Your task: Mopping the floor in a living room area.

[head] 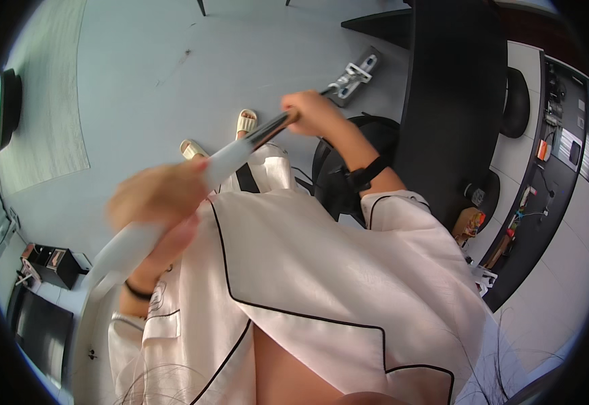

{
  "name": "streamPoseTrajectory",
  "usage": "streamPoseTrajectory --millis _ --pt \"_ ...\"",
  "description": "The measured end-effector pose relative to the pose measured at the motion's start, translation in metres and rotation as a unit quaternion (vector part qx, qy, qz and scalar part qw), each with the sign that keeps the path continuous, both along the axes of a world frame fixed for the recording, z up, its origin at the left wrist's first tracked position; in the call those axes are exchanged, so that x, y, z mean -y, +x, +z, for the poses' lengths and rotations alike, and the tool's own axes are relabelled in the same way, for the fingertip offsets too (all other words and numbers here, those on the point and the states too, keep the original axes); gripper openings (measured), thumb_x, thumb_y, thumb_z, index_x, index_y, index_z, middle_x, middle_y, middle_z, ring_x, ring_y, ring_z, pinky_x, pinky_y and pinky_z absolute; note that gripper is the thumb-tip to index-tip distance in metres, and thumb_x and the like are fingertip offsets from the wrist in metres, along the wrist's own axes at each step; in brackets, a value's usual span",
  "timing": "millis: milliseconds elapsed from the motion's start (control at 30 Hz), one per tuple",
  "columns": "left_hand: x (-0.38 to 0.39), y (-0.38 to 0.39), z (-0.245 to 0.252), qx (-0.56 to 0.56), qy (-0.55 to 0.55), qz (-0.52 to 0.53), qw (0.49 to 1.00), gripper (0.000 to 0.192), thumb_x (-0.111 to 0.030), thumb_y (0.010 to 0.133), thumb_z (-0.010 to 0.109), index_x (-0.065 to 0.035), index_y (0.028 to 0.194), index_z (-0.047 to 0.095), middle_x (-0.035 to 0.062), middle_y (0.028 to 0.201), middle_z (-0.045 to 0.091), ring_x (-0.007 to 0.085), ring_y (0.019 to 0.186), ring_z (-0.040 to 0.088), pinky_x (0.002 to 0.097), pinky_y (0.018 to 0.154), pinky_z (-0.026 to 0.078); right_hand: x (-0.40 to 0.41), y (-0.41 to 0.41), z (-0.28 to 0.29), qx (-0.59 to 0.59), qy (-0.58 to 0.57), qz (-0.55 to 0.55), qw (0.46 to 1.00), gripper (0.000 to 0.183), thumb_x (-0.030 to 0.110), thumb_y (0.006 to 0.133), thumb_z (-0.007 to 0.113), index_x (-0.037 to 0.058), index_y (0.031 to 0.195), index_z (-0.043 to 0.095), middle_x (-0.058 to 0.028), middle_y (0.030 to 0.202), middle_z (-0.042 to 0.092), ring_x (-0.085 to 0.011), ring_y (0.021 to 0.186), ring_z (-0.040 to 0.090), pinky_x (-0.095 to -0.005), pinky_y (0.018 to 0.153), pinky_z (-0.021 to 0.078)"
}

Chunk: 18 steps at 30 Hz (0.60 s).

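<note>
A mop handle runs slantwise across my front, its white sleeve lying between my hands and its shiny metal shaft beyond. My left hand, blurred, wraps the white upper part near my body. Farther down, my right hand is closed around the metal shaft. At the far end, a flat mop head with a white and metal bracket rests on the grey floor, beside the long black desk.
On my right are a black chair and the black desk, with a brown snack bag on it. My sandalled feet stand on the grey floor. To the left lies a pale mat; a dark cabinet stands lower left.
</note>
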<state>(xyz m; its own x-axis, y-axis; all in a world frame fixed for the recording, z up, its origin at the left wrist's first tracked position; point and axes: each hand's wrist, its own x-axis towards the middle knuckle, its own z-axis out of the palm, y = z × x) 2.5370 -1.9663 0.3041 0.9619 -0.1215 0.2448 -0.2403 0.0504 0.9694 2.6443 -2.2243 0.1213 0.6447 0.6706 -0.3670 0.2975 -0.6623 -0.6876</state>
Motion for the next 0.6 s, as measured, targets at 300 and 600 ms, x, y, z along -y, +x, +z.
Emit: streamPoseTrajectory --millis 300,600 --pt "-0.007 -0.040 -0.036 -0.104 -0.015 0.080 0.991 0.010 -0.007 0.079 0.060 -0.0002 0.074 0.054 0.0127 0.079 0.059 0.0297 0.084 0.059 0.0553 0.096 0.041 -0.019 -0.031 -0.075 0.056 0.173 -0.148 0.972 0.026 0.008 0.062 0.070 0.0040 0.081 0.052 -0.0142 0.069 0.056 -0.0367 0.066 0.053 -0.0429 0.063 0.0415" --pt "-0.142 -0.186 0.131 -0.082 0.017 0.310 0.947 0.014 -0.010 0.072 0.050 -0.0070 0.069 0.037 0.0095 0.069 0.039 0.0264 0.077 0.043 0.0547 0.103 0.032 -0.232 -0.095 0.038 -0.045 0.288 0.058 0.955 0.029 0.011 0.070 0.068 0.0034 0.092 0.051 -0.0128 0.080 0.062 -0.0340 0.083 0.057 -0.0423 0.072 0.0456"
